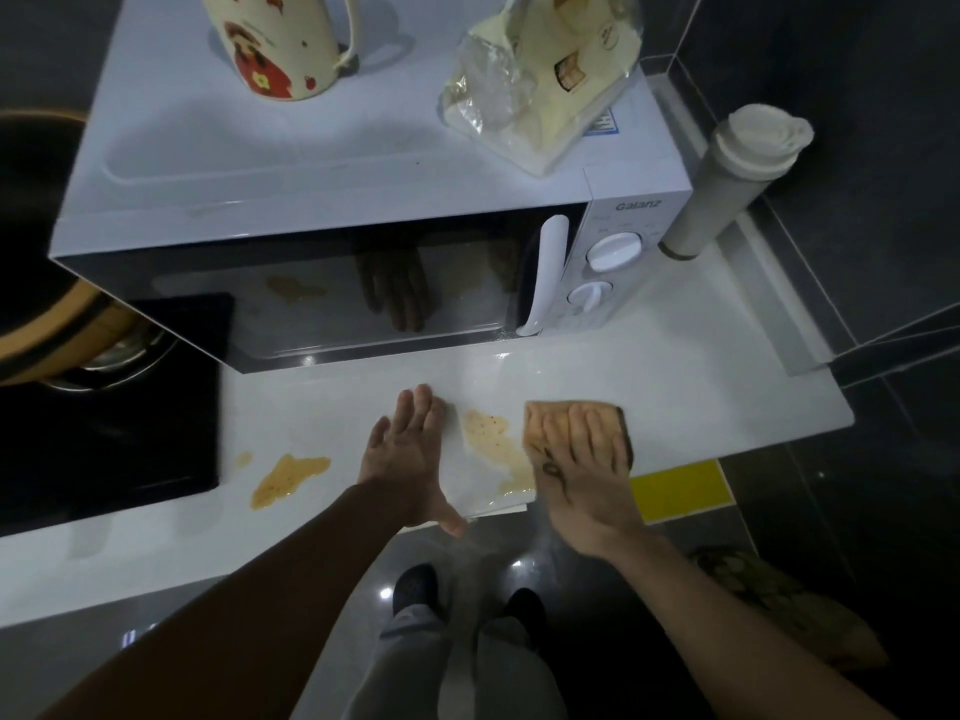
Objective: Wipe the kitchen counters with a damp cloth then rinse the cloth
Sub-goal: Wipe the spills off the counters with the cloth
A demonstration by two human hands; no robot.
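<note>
**Where the sauce lies: worktop wipe, handling notes**

As it stands, largest first.
- Worktop (675, 366): white and glossy, likely slick once wet.
- Microwave oven (322, 163): stands at the back.
- Left hand (410, 459): flat on the worktop, fingers straight, holding nothing.
- Right hand (576, 475): spread flat, pressing the cloth, not curled round it.
- Cloth (534, 415): orange, probably soft, limp and light. It lies at the right edge of a brown spill (485, 428). Best worked under a flat palm and gathered by its edges to lift.
- Second spill (288, 478): further left, near the hob (104, 397).

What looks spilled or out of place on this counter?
Brownish liquid stains the white counter: one spill between the left hand and the cloth under the right hand, another puddle near the black cooktop.
</note>
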